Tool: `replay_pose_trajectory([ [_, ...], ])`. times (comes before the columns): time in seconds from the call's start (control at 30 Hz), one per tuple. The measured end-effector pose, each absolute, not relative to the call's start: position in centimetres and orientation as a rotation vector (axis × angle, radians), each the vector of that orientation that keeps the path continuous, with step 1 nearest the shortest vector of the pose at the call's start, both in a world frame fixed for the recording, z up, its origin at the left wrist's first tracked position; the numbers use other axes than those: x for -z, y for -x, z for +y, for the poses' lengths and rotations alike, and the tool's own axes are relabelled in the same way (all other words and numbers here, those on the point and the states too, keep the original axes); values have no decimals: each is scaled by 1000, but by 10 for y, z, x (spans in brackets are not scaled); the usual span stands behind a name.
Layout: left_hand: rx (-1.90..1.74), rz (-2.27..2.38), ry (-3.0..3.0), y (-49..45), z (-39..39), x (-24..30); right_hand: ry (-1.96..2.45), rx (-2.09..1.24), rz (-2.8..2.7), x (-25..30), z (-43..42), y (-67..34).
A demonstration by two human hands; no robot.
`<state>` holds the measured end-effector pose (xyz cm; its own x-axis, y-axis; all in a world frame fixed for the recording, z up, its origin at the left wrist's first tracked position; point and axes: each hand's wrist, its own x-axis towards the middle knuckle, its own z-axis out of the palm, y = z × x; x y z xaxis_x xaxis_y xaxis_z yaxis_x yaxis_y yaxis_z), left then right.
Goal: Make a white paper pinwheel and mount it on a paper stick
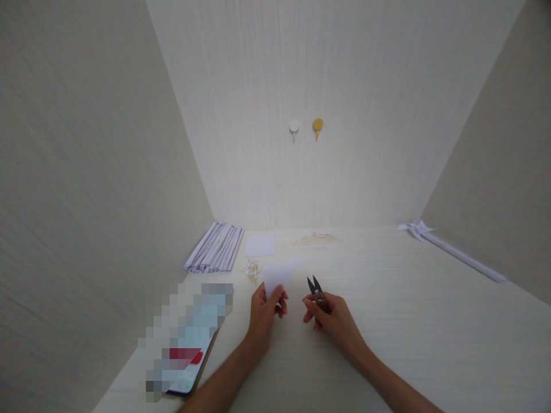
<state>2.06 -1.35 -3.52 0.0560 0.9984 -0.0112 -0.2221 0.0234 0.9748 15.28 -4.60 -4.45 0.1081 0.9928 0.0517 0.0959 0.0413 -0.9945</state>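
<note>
the left hand (263,312) is pinched shut on the lower edge of a small white paper piece (279,274), thumb on the near face and fingers curled behind, so the paper stands up off the pale wooden tabletop (387,321) and leans a little to the right. just to its right, apart from it, the right hand (333,318) is clenched around the handle of small thread snips (315,288), whose two dark pointed blades stick up and away from the person and stand slightly parted. the blades are near the paper's right corner but do not touch it. on the table left of the paper lies a little heap of pale scraps (252,269). farther back and left, a stack of folded white paper strips (215,248) lies fanned beside the left wall, with a flat white sheet (259,245) just to its right and a thin scatter of pale bits (316,237) beyond that. at the near left edge lies a phone (189,350), its screen blurred. along the right wall rests a long white paper stick with a folded bow end (447,249). on the far wall hang a white hook (294,128) and a yellow hook (317,126) side by side.
</note>
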Motion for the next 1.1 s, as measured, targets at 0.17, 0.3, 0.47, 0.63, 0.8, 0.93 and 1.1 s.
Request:
replay_pose_trajectory([
  [0.17, -1275, 1031, -1047, -20, -13, 33, 1253, -1054, -1250, 42, -49, -149],
  [0.3, -1306, 992, -1031, -19, -12, 35, 1161, -1229, -1131, 35, -53, -146],
  [0.47, -1311, 973, -1028, -19, -10, 38, 1164, -1254, -1247, 37, -53, -144],
  [0.63, -1306, 1000, -1022, -19, -10, 40, 1205, -1158, -1401, 42, -52, -146],
  [0.8, -1278, 962, -1037, -21, -11, 41, 1202, -1170, -1447, 47, -52, -146],
  [0.93, -1253, 907, -1046, -21, -13, 41, 1222, -1151, -1474, 50, -52, -146],
  [1.1, -1240, 900, -1072, -21, -14, 41, 1251, -1102, -1487, 47, -54, -146],
])
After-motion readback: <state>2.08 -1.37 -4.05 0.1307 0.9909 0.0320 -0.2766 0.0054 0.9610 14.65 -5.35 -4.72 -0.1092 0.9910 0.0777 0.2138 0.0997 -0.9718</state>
